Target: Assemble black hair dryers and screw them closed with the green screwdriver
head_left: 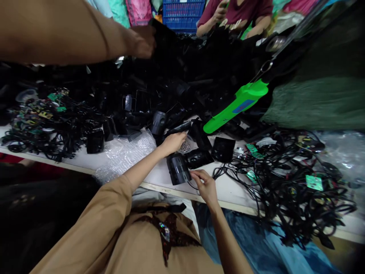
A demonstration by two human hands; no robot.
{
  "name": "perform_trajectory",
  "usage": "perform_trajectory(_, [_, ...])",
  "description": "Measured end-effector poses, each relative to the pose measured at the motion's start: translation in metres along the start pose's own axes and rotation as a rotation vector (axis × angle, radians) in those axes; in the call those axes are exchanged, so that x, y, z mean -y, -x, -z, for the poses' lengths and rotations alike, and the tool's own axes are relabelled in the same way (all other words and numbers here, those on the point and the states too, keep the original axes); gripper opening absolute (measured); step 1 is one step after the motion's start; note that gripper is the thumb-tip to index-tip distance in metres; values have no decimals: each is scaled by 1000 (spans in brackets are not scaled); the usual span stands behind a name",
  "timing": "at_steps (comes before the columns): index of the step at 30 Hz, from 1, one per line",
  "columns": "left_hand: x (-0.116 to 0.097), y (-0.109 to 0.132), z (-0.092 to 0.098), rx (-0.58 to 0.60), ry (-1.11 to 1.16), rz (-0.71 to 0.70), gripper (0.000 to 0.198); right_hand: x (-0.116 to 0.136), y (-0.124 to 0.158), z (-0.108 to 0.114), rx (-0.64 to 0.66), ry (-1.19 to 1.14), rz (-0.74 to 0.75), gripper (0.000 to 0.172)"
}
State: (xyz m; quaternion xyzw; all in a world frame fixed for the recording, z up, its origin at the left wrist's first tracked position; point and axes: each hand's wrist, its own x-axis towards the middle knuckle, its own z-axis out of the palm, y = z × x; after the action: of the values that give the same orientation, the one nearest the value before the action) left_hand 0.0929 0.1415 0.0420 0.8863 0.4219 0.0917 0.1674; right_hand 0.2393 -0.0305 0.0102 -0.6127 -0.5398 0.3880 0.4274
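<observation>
My left hand [173, 144] reaches to a small dish of tiny metal screws [186, 146], fingertips bunched together at its edge; whether a screw is between them is hidden. A black cylindrical plastic housing [178, 169] lies on its side at the table's front, just below that dish. My right hand [205, 185] pinches the right end of this housing between thumb and fingers. A thin black cable [192, 186] shows under it. Above and right of both hands hangs a bright green electric screwdriver [235, 108], its tip pointing down and left.
Bubble wrap [125, 154] lies left of my left arm. Cables with circuit boards [285, 179] spread rightward and over the table edge; another such heap [48, 121] is far left. Black plastic parts [182, 72] pile behind. A co-worker's arm [71, 34] crosses top left; another person [235, 17] sits opposite.
</observation>
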Motion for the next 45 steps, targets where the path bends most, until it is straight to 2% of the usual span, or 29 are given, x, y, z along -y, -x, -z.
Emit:
perform_trajectory(4, [3,37,11,-160,173,58,20,-3,5,0,9,-10,21,27])
perform_trajectory(7, [11,78,11,-342,515,153,25,-6,11,0,5,-6,31,28])
perform_trajectory(10, [12,120,-1,-382,749,334,22,-8,17,0,11,17,54,28])
perform_trajectory(12, [6,142,-15,-399,911,453,22,-9,21,0,23,41,79,29])
perform_trajectory(15, [-10,164,-35,-419,1026,510,20,-11,26,0,58,86,100,33])
perform_trajectory(21, [-37,171,-53,-543,652,236,11,-14,34,-5,74,171,138,44])
perform_trajectory(27, [-49,165,-62,-628,530,74,4,-15,37,-13,56,204,179,47])
perform_trajectory(31, [-49,163,-67,-644,451,-11,3,-16,38,-15,40,231,205,47])
perform_trajectory(39, [-35,166,-68,-599,367,-180,15,-18,37,-18,19,288,244,47])
perform_trajectory(42, [-33,173,-70,-546,486,-90,20,-19,38,-18,21,294,245,49])
perform_trajectory(45, [-35,180,-73,-564,629,152,30,-16,39,-19,22,313,231,60])
